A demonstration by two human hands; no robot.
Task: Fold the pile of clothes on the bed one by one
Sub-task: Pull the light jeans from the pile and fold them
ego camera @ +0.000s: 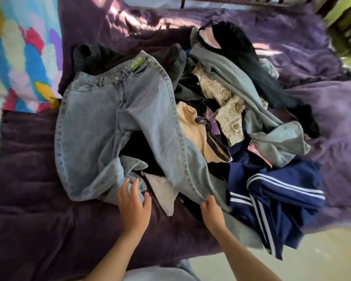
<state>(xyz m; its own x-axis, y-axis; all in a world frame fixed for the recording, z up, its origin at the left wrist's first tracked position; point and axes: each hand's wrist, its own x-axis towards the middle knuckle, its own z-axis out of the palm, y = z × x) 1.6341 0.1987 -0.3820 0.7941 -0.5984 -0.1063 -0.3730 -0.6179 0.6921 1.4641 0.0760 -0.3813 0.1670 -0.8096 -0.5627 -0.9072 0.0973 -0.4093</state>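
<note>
A pair of light blue jeans (109, 110) lies spread on top of the pile of clothes (231, 102) on the bed, waistband far, legs toward me. My left hand (133, 201) hovers with fingers spread at the crumpled hem of the left leg. My right hand (211, 209) pinches the hem of the right leg between curled fingers. To the right lie a navy garment with white stripes (278, 199), a peach top (195, 130), a grey-blue garment (231, 82) and black clothes (239, 43).
A dark purple blanket (32, 179) covers the near and left part of the bed, and a fluffy lilac throw (322, 110) the right. A bright multicoloured cover (18, 47) sits far left. The pale floor (322, 256) shows at lower right.
</note>
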